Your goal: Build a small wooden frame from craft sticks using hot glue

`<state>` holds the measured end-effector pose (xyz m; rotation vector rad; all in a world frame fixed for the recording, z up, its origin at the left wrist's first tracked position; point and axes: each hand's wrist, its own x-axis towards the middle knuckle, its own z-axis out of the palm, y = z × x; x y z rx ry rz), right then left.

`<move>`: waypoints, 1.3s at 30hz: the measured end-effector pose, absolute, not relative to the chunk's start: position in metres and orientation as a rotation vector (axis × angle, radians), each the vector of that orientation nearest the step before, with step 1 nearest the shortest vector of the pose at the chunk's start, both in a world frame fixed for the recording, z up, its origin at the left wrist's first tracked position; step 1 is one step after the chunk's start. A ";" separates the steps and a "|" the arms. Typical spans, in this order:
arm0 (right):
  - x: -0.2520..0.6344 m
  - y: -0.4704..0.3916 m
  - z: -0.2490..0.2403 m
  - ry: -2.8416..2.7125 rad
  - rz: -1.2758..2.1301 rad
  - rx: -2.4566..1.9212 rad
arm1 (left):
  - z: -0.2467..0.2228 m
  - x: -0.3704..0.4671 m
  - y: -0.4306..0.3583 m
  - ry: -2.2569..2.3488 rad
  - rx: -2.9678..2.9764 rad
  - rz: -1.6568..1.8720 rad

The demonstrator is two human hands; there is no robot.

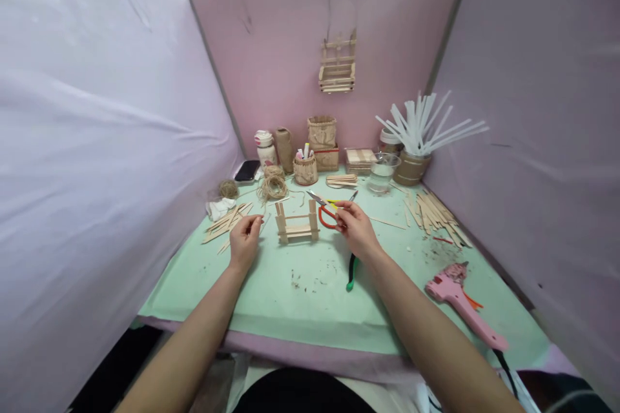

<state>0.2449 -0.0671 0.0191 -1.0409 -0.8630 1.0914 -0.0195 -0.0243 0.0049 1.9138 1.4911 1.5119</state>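
My left hand (245, 242) is closed in a pinch left of a small wooden stick frame (297, 224). A thin strand of twine (264, 208) seems to run from a coil down to its fingertips. My right hand (356, 226) is closed on red-handled scissors (326, 215), whose blades point left above the frame's right post. Fingers cover part of the handles, so I cannot tell how far the blades are apart. The frame stands upright on the green cloth, apart from both hands. Beneath my right wrist lies a tool with a green-and-black handle (351, 272).
Twine coils (274, 188), a stick-covered pen holder (305, 171) and a water bowl (382, 174) stand behind. Loose sticks (437, 214) lie on both sides. At right are a pink glue gun (465, 303) with a cord and white glue sticks (420, 121) in a pot.
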 end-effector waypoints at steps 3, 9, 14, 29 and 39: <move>0.241 -0.075 0.024 -1.014 0.866 -0.984 | 0.004 -0.021 -0.032 1.378 2.011 1.683; 0.218 -0.089 0.017 -1.710 0.407 -0.942 | 0.002 -0.013 -0.053 1.006 2.213 1.591; 0.207 -0.090 0.008 -1.812 0.297 -0.971 | 0.006 -0.002 -0.061 1.042 2.200 1.403; 0.222 -0.088 0.007 -1.713 0.277 -1.237 | 0.002 0.003 -0.057 1.193 2.046 1.474; 0.213 -0.083 -0.001 -1.484 0.362 -1.421 | -0.005 0.007 -0.048 1.270 1.906 1.552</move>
